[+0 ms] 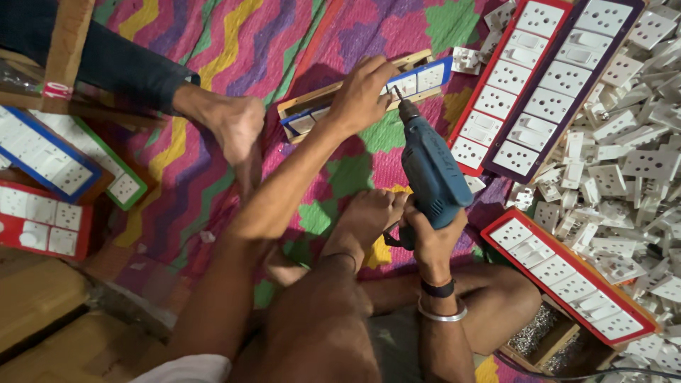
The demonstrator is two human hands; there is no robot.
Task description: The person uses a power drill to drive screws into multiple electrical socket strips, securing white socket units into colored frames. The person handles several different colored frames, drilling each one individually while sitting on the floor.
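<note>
1. Nearest us, our knees and forearms fill the lower frame and hide the floor beneath them; our right wrist wears a dark band and a metal bangle.
2. We see a wooden box just right of that wrist; its contents are hard to make out, perhaps small screws.
3. Our right hand has its grip closed around the blue electric drill, bit pointing up and away.
4. Beyond the bit, our left hand lies palm-down, grip pressed flat on the blue-edged switch panel in a wooden frame; it covers the panel's middle.
5. Right of the drill, loose white sockets are heaped, cut off by the frame edge.
6. Left of our left hand, another person's foot rests on the patterned quilt.
</note>
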